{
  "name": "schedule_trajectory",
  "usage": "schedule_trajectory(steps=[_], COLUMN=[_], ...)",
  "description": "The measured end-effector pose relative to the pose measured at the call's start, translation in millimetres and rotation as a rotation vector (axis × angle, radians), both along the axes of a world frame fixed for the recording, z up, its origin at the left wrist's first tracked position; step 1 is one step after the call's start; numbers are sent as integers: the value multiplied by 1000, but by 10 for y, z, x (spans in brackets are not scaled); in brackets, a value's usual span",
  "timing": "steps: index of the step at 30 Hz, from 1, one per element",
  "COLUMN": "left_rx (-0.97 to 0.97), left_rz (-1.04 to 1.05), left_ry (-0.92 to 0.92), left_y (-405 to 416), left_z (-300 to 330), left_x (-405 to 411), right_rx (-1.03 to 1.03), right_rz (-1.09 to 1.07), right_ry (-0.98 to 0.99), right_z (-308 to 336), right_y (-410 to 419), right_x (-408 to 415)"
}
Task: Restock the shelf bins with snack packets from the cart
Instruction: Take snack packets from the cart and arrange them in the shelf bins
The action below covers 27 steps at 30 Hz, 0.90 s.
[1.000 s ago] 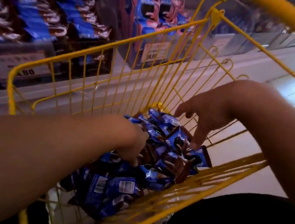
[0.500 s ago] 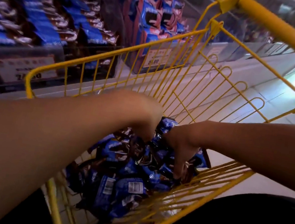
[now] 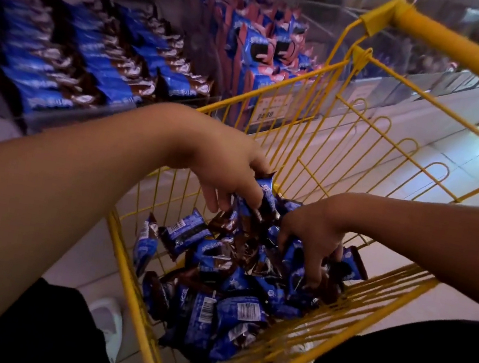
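Packets (image 3: 216, 279) in blue and brown wrappers lie heaped loose in the bottom of the yellow wire cart (image 3: 363, 145), which is drawn up close against the shelf so that the carry from heap to bin is short. Both hands reach down into the heap together, likely to gather a bundle at each go instead of one packet at a time. The left hand (image 3: 227, 169) has its grip curled round a few packets, one blue end (image 3: 265, 182) sticking up past the knuckles, the whole held just above the pile. The right hand (image 3: 314, 242) is lower, fingers spread and dug among the packets near the cart's near wall; whether its grip has closed on any of them I cannot tell, since the fingertips are buried. Beyond the cart's far rim the shelf bin (image 3: 70, 62) on the left already holds matching blue packets laid in overlapping rows, which looks the likely place for these. A second bin beside it carries pink and blue packs (image 3: 263, 54) standing upright, a different product, so sorting matters
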<state>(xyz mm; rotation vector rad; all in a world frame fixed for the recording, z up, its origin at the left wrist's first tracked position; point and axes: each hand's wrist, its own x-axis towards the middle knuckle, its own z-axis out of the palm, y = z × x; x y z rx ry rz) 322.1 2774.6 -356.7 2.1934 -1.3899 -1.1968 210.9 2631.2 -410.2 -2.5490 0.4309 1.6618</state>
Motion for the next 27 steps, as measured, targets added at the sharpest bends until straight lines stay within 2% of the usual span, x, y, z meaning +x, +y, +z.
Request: schedule_trajectory(steps=[5,13,16,17,22,24,27], left_rx=[-53,-301,-413,-448,-502,-430,-330], left_rz=[127,212,276,308,463,390,240], left_ry=[134,173,253,291,513,502,386], left_y=[56,102,46,21,-43,-16,39], left_z=[42,130,163,180,266,244,191], left_x=[26,88,-18,-52,-188,-230,-252], right_rx=[83,426,723,748,631,650,671], right_rz=[-43,-235,-364,-381,-287,-288,-308], right_ry=[13,-723,-849,-879,-1113,-1130,-1120], right_z=[22,1179,1335,1308,1179,1146,1084], right_y=[30,-378,-385,-364,-225,-205,-201], right_x=[18,-143,-343,-372,-327,-328,-337])
